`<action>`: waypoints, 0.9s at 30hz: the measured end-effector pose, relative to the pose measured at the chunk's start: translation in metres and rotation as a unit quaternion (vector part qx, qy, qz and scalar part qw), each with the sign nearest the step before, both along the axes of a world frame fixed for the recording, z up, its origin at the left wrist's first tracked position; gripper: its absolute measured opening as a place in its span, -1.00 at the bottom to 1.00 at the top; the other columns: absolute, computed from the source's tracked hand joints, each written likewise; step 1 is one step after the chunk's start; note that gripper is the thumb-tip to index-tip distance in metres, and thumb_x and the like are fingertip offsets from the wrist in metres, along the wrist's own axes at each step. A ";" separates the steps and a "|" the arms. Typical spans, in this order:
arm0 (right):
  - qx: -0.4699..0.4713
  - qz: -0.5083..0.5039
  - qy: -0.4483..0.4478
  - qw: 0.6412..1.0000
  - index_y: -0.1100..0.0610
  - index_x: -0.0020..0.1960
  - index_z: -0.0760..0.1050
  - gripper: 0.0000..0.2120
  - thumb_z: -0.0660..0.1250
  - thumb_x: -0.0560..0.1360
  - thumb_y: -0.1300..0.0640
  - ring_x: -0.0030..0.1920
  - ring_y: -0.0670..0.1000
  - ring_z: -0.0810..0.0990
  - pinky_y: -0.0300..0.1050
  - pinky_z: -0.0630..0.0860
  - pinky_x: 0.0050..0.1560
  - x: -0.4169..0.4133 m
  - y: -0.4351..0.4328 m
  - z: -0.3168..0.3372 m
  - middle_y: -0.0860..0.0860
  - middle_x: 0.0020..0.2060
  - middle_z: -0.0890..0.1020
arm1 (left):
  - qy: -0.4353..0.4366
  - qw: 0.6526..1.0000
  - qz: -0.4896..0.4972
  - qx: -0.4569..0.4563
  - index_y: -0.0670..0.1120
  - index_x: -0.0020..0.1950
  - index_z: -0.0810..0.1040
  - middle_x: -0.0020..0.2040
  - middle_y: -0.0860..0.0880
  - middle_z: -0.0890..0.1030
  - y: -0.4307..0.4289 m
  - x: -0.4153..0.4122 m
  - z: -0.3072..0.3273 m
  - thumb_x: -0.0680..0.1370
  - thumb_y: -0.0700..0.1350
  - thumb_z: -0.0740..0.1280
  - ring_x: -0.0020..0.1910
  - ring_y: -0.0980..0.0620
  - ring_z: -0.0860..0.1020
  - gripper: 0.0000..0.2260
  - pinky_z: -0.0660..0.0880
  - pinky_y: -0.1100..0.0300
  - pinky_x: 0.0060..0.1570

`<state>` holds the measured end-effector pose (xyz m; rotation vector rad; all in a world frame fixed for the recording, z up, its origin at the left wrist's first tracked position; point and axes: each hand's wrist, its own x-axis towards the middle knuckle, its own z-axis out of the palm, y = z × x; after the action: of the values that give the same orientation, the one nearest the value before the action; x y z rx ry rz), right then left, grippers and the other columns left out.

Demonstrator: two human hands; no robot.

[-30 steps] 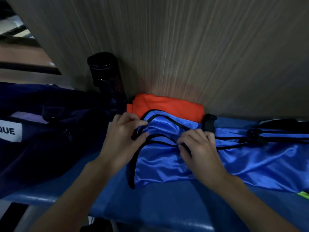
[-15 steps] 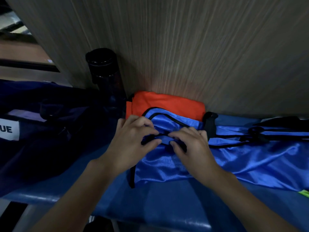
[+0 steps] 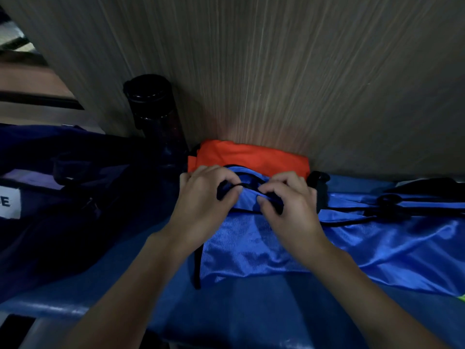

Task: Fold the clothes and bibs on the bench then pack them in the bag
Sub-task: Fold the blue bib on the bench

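Pinches the black-trimmed top edge of the blue bib (image 3: 276, 248) in the left grip (image 3: 203, 200), fingers curled round the trim. Pinches the same edge just beside it in the right grip (image 3: 292, 205), fingers curled over, thumb pressed against the cloth. Keeps both grips close together, nearly touching, near the back of the blue bench (image 3: 251, 318). Leaves the rest of the shiny bib spread flat along the bench toward the right, one black-edged side down toward the front. Just behind the knuckles, a folded orange bib (image 3: 251, 154), tucked against the wood-grain wall (image 3: 276, 59). To the left of that, upright against the wall, a dark bottle (image 3: 151, 104). Further left, slumped on the bench, a navy bag (image 3: 63, 197) with a white label (image 3: 8, 202). Dim light; black straps (image 3: 427, 190) at far right too dark to tell apart.
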<state>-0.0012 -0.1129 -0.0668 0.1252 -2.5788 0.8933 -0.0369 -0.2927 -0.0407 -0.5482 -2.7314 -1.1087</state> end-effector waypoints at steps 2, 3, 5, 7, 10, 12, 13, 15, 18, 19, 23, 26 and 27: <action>0.019 -0.007 -0.017 1.000 -0.02 0.02 0.61 -0.88 0.43 0.49 0.12 0.19 -0.10 0.36 -0.13 0.14 0.20 -0.001 0.002 -0.001 -0.13 0.14 0.46 | 0.004 1.000 0.000 -0.002 0.16 -0.08 0.55 0.04 0.31 0.52 0.002 -0.003 -0.001 0.57 -0.01 0.38 0.15 0.29 0.40 -0.93 0.06 0.36 0.22; 0.031 -0.007 -0.025 0.999 -0.03 0.02 0.61 -0.88 0.43 0.49 0.10 0.24 -0.10 0.34 -0.13 0.11 0.21 -0.001 0.003 -0.002 -0.12 0.20 0.46 | 0.002 1.000 0.000 -0.010 0.15 -0.07 0.56 0.08 0.32 0.50 0.003 -0.004 -0.001 0.56 -0.02 0.39 0.17 0.30 0.38 -0.94 0.05 0.35 0.20; 0.048 -0.006 -0.026 0.998 -0.03 0.03 0.64 -0.88 0.40 0.51 0.07 0.24 -0.10 0.38 -0.16 0.08 0.18 -0.001 0.005 -0.002 -0.15 0.20 0.51 | 0.001 0.999 -0.003 -0.033 0.17 -0.07 0.56 0.12 0.32 0.48 0.005 -0.006 -0.002 0.56 -0.01 0.40 0.21 0.29 0.37 -0.93 0.04 0.34 0.18; 0.052 -0.001 -0.012 0.999 -0.01 0.04 0.65 -0.85 0.35 0.50 0.06 0.17 -0.14 0.43 -0.17 0.09 0.12 -0.002 0.006 -0.001 -0.21 0.10 0.57 | 0.009 0.999 -0.010 -0.048 0.19 -0.08 0.55 0.11 0.32 0.52 0.005 -0.007 -0.002 0.54 0.00 0.41 0.22 0.30 0.38 -0.92 0.01 0.38 0.20; 0.035 0.009 0.000 0.999 0.01 0.04 0.63 -0.84 0.36 0.49 0.13 0.09 -0.19 0.44 -0.18 0.12 0.11 -0.004 0.006 0.003 -0.27 0.01 0.53 | 0.002 0.999 -0.014 -0.035 0.22 -0.10 0.53 0.07 0.31 0.57 0.006 -0.006 0.001 0.54 0.01 0.42 0.22 0.34 0.39 -0.89 -0.01 0.37 0.22; 0.014 0.016 0.000 1.000 0.01 0.02 0.61 -0.84 0.39 0.48 0.20 0.05 -0.19 0.46 -0.19 0.14 0.13 -0.003 0.006 0.006 -0.25 -0.02 0.53 | 0.002 1.000 -0.024 -0.011 0.23 -0.11 0.52 0.02 0.31 0.56 0.006 -0.003 0.005 0.54 -0.01 0.43 0.21 0.38 0.38 -0.86 0.00 0.37 0.22; 0.004 0.018 -0.002 1.000 0.00 0.01 0.60 -0.83 0.40 0.48 0.23 0.04 -0.19 0.48 -0.20 0.15 0.15 -0.002 0.007 0.007 -0.24 -0.03 0.54 | 0.001 1.000 -0.030 0.001 0.21 -0.10 0.53 -0.01 0.31 0.55 0.006 -0.001 0.007 0.54 -0.03 0.43 0.19 0.43 0.36 -0.86 0.03 0.36 0.22; -0.018 0.024 -0.011 0.999 -0.03 -0.04 0.54 -0.78 0.40 0.47 0.28 0.03 -0.18 0.50 -0.21 0.16 0.19 -0.001 0.007 0.009 -0.22 -0.05 0.56 | -0.019 0.999 -0.042 0.029 0.16 -0.09 0.56 -0.08 0.29 0.57 0.005 0.002 0.011 0.54 -0.08 0.43 0.12 0.49 0.34 -0.87 0.19 0.33 0.18; -0.025 0.018 0.004 1.000 -0.07 -0.04 0.46 -0.72 0.41 0.46 0.29 0.06 -0.15 0.49 -0.17 0.20 0.21 0.002 0.005 0.014 -0.20 -0.02 0.54 | -0.037 0.994 -0.053 0.088 0.07 -0.09 0.61 -0.13 0.16 0.61 0.002 0.002 0.012 0.53 -0.18 0.45 -0.02 0.21 0.56 -0.87 0.46 0.27 0.01; -0.009 0.008 0.026 1.000 -0.04 0.00 0.45 -0.74 0.41 0.45 0.27 0.07 -0.12 0.47 -0.16 0.19 0.17 0.003 0.004 0.016 -0.17 0.01 0.52 | -0.034 0.993 -0.047 0.098 0.04 -0.08 0.63 -0.14 0.13 0.61 0.002 0.001 0.011 0.52 -0.19 0.45 -0.06 0.13 0.59 -0.88 0.50 0.22 0.00; 0.065 0.046 0.109 0.991 0.07 -0.06 0.44 -0.84 0.40 0.44 0.18 -0.08 -0.01 0.45 -0.09 0.24 -0.01 0.009 -0.002 0.024 -0.08 -0.11 0.50 | -0.017 0.992 -0.023 0.120 -0.02 -0.07 0.63 -0.22 0.10 0.60 0.002 0.002 0.011 0.51 -0.22 0.46 -0.17 0.06 0.60 -0.90 0.50 0.23 -0.08; 0.113 0.101 0.103 0.983 0.08 -0.08 0.58 -0.92 0.40 0.45 0.10 -0.10 -0.01 0.51 -0.04 0.28 -0.07 0.014 -0.006 0.017 -0.11 -0.14 0.58 | -0.036 0.990 -0.008 0.137 0.05 -0.10 0.59 -0.25 0.11 0.61 0.002 0.003 0.013 0.51 -0.21 0.46 -0.19 0.14 0.61 -0.85 0.47 0.38 -0.14; 0.126 0.098 0.094 0.983 0.08 -0.04 0.60 -0.87 0.40 0.44 0.08 -0.08 -0.01 0.52 -0.05 0.28 -0.06 0.015 -0.006 0.014 -0.12 -0.10 0.61 | -0.043 0.989 -0.005 0.139 0.08 -0.11 0.58 -0.25 0.11 0.62 0.002 0.003 0.013 0.52 -0.20 0.46 -0.18 0.16 0.61 -0.83 0.46 0.41 -0.14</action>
<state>0.0136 -0.1193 -0.0527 0.5172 -2.5197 0.5823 -0.0342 -0.2903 -0.0274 -0.4822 -2.5807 -1.5164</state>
